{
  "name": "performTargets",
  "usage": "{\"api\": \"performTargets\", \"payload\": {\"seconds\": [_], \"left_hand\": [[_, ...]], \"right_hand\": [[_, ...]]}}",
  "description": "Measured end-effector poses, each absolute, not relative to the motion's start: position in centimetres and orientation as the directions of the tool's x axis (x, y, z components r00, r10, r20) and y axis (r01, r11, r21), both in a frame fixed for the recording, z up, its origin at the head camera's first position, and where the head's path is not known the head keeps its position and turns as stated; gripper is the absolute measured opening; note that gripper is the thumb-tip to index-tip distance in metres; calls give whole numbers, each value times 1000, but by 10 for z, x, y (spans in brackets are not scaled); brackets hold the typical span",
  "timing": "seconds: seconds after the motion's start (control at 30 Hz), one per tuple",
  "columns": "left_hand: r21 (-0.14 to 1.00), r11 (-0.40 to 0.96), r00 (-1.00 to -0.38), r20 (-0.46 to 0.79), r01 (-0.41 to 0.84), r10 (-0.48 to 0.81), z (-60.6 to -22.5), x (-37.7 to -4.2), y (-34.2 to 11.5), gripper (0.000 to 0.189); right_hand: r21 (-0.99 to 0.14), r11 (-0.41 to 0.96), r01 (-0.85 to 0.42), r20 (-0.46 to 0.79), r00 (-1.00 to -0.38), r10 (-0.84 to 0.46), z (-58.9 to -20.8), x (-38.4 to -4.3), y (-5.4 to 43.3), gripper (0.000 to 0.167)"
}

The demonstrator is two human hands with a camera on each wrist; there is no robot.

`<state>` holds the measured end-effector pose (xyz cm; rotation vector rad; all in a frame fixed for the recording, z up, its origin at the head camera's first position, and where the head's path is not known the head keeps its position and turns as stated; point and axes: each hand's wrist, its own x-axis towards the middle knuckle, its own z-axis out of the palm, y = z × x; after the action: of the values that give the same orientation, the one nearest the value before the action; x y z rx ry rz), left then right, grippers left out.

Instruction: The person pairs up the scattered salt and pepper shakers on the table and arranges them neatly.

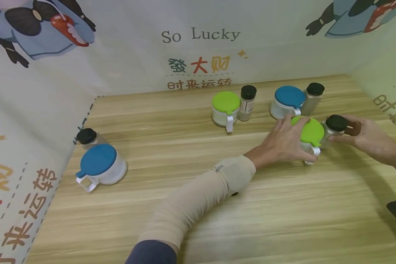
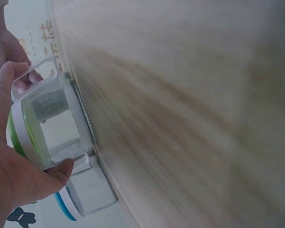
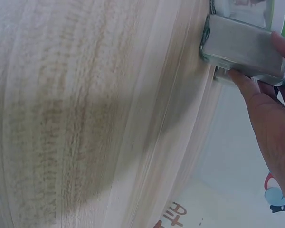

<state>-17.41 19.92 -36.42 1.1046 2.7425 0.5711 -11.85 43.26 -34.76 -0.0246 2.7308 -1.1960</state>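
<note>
My left hand (image 1: pixel 280 145) grips a clear jar with a green lid (image 1: pixel 311 132) and a white handle, at the right of the table. In the left wrist view, thumb and fingers span the jar (image 2: pixel 61 130) on opposite sides. Close against its right side stands a spice bottle with a black cap (image 1: pixel 336 123). My right hand (image 1: pixel 373 141) holds that bottle between thumb and fingers. The right wrist view shows the square-sided bottle (image 3: pixel 244 50) upright at the table surface, right beside the green-lidded jar. Its label side is hidden.
Just behind stand a blue-lidded jar (image 1: pixel 288 97) and a black-capped bottle (image 1: pixel 313 97). Another green-lidded jar (image 1: pixel 226 104) and bottle (image 1: pixel 247 104) are at back centre. At left sit a blue-lidded jar (image 1: pixel 99 161) and a bottle (image 1: pixel 87 137). Printed cloth walls (image 1: pixel 128 55) border the wooden table (image 1: pixel 171 154).
</note>
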Motion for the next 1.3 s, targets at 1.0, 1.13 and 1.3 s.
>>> {"api": "performTargets", "payload": {"seconds": [1.0, 1.13, 1.3], "left_hand": [[326, 667, -724, 89, 670, 684, -325, -155, 153, 92], [334, 630, -694, 117, 701, 711, -309, -160, 129, 89], [420, 613, -712, 124, 669, 691, -283, -171, 92, 81]], "right_hand": [[-817, 571, -76, 195, -969, 150, -311, -111, 397, 44], [-821, 543, -175, 264, -960, 90, -300, -111, 370, 43], [-803, 514, -301, 354, -935, 6, -283, -120, 338, 39]]}}
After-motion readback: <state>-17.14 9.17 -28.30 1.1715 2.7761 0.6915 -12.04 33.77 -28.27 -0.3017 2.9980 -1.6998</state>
